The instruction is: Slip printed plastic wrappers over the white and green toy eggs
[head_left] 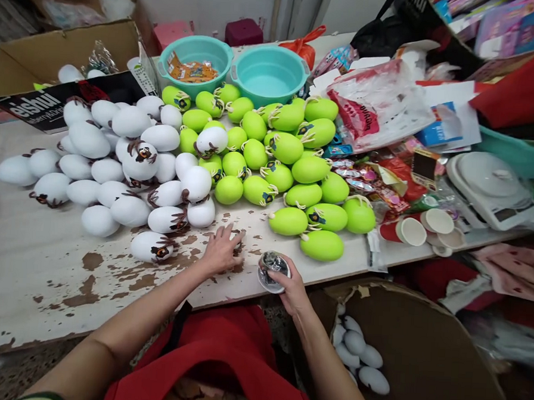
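My left hand [222, 252] lies over the tabletop with its fingers spread. Something small and dark shows by its fingertips, too unclear to name. My right hand [293, 286] grips a small white cup-shaped shell [268, 285], perhaps half an egg. Inside it sits a dark item in clear, shiny wrap [273, 261]. Beyond my left hand is a pile of white toy eggs [130, 122], several with brown claw-like pieces sticking out. Bright green toy eggs [307, 169] with pale claw-like pieces spread out beyond my right hand.
Two teal basins [270, 75] stand at the back, the left one holding orange packets [191, 70]. An open carton [26, 101] is at the left. Plastic bags [379, 104], paper cups [404, 231] and a white scale [491, 188] crowd the right. Below, a large box [420, 345] holds white eggs [360, 348].
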Available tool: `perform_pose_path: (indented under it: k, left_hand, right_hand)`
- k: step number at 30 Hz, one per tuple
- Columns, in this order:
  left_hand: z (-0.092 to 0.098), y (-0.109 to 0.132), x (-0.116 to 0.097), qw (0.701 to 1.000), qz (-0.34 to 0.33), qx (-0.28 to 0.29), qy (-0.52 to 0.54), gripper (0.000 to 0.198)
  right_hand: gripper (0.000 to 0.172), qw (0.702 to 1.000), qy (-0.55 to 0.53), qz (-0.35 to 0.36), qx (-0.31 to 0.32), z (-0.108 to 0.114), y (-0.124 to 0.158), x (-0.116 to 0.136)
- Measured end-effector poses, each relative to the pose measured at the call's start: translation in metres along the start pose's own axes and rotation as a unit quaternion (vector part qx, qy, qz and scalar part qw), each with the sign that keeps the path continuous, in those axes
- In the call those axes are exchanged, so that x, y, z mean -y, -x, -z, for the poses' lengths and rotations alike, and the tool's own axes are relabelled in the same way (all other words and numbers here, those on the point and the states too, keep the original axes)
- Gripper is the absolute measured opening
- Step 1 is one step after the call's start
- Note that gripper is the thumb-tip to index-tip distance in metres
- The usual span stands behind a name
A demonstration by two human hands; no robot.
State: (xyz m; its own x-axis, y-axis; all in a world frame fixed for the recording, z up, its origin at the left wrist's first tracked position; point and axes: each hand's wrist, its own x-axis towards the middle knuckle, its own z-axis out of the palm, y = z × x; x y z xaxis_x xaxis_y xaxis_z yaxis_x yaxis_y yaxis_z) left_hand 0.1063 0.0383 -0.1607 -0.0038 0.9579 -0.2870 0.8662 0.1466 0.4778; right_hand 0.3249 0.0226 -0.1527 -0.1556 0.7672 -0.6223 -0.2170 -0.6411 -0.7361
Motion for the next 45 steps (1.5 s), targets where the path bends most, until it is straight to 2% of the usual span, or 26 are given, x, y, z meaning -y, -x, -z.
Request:
perform_pose_path:
  k: [2,5,7,8,10,11,13,15,17,19,22,25,31,33,36,38,40,42,45]
  left_hand:
    - [0.002,-0.007,0.003,0.999,0.020,0.042,-0.008,0.055]
    - [0.019,-0.004,-0.005,0.985,0.043,0.019,0.164,0.057]
    - [0.034,0.005,-0.015,0.956,0.000,0.045,0.291,0.062]
    - [0.041,0.011,-0.021,0.944,-0.034,0.073,0.320,0.061]
    - [0.052,0.022,-0.030,0.936,-0.089,0.128,0.316,0.054]
    - [0.056,0.027,-0.033,0.938,-0.099,0.138,0.303,0.051]
    - [0.063,0.034,-0.036,0.941,-0.096,0.130,0.299,0.048]
    - [0.069,0.039,-0.035,0.932,-0.104,0.119,0.327,0.048]
    - [0.076,0.043,-0.033,0.920,-0.145,0.112,0.346,0.049]
    - [0.081,0.048,-0.031,0.914,-0.175,0.112,0.348,0.056]
    - [0.087,0.056,-0.028,0.918,-0.148,0.108,0.351,0.067]
    - [0.092,0.063,-0.024,0.921,-0.131,0.108,0.350,0.062]
    - [0.098,0.071,-0.016,0.912,-0.217,0.096,0.334,0.055]
    - [0.097,0.073,-0.016,0.907,-0.189,0.107,0.361,0.053]
    - [0.095,0.079,-0.023,0.869,-0.056,0.115,0.477,0.054]
    - [0.096,0.085,-0.030,0.830,0.022,0.131,0.542,0.057]
    - [0.100,0.093,-0.038,0.796,0.075,0.153,0.580,0.058]
    - [0.105,0.102,-0.043,0.773,0.112,0.144,0.608,0.059]
    - [0.111,0.115,-0.041,0.762,0.116,0.099,0.629,0.061]
  right_hand:
    - [0.065,0.998,0.052,0.024,-0.008,0.002,0.000,0.004]
    - [0.062,0.988,0.145,0.054,-0.008,-0.001,0.000,0.008]
    - [0.058,0.980,0.190,0.064,0.008,-0.008,0.001,0.011]
    - [0.058,0.977,0.199,0.068,0.020,-0.012,0.003,0.014]
    - [0.061,0.981,0.174,0.055,0.061,-0.020,0.007,0.020]
    - [0.063,0.985,0.136,0.033,0.098,-0.024,0.010,0.024]
    - [0.069,0.982,0.042,-0.031,0.183,-0.028,0.017,0.033]
    - [0.071,0.969,-0.020,-0.087,0.232,-0.030,0.023,0.038]
    - [0.073,0.970,-0.037,-0.095,0.219,-0.033,0.027,0.040]
    - [0.076,0.978,-0.034,-0.061,0.197,-0.036,0.028,0.039]
    - [0.084,0.981,0.011,0.001,0.191,-0.043,0.031,0.037]
    - [0.089,0.978,0.079,0.024,0.190,-0.049,0.035,0.040]
    - [0.089,0.972,0.128,0.051,0.191,-0.064,0.048,0.045]
    - [0.085,0.979,0.118,0.046,0.163,-0.070,0.053,0.045]
    - [0.087,0.989,0.070,0.034,0.124,-0.077,0.059,0.049]
    - [0.095,0.986,0.051,0.022,0.156,-0.078,0.062,0.055]
    - [0.099,0.976,0.084,0.019,0.198,-0.078,0.065,0.061]
    - [0.096,0.968,0.141,0.031,0.205,-0.081,0.071,0.064]
    - [0.103,0.972,0.169,0.055,0.155,-0.092,0.083,0.059]
